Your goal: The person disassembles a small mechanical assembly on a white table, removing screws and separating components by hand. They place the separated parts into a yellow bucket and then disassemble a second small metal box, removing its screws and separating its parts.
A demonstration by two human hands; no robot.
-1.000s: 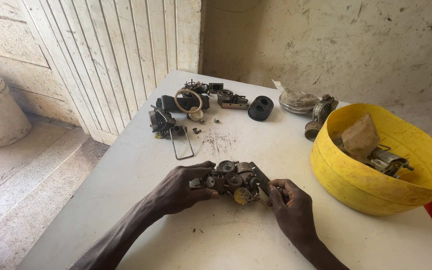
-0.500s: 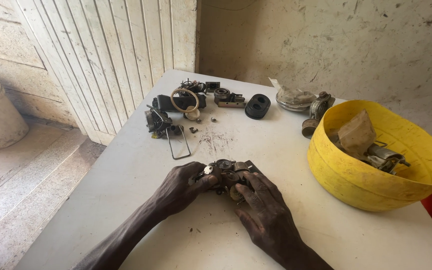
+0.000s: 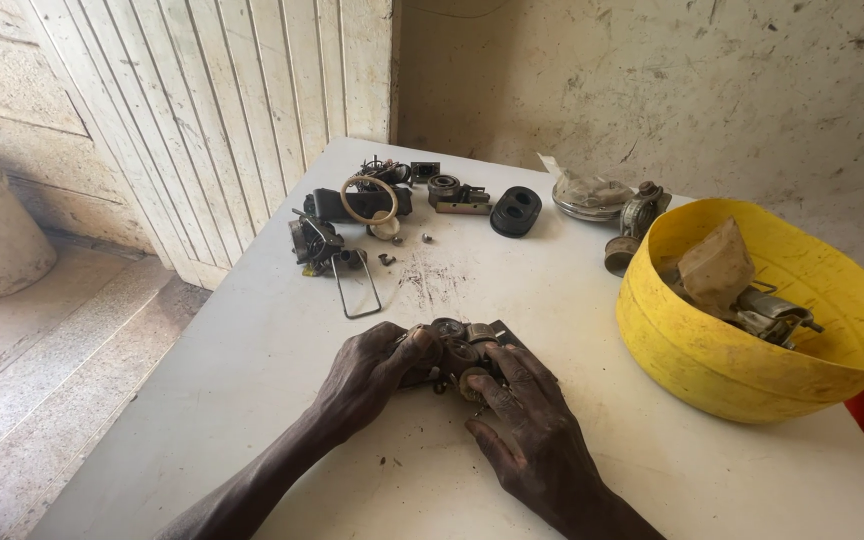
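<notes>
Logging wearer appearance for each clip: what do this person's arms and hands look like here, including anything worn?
Both the left hand and the right hand are bare: no gloves, and no rings or watch that I can see. The forearms are uncovered too, with no sleeve reaching into view. The fingers and knuckles look smudged with dark grime, like grease. Nothing else is worn.

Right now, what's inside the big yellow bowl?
Inside the yellow bowl lie a tan, crumpled paper-like piece and a grey metal part. The near wall hides the bowl's bottom, so anything lying there can't be seen.
</notes>
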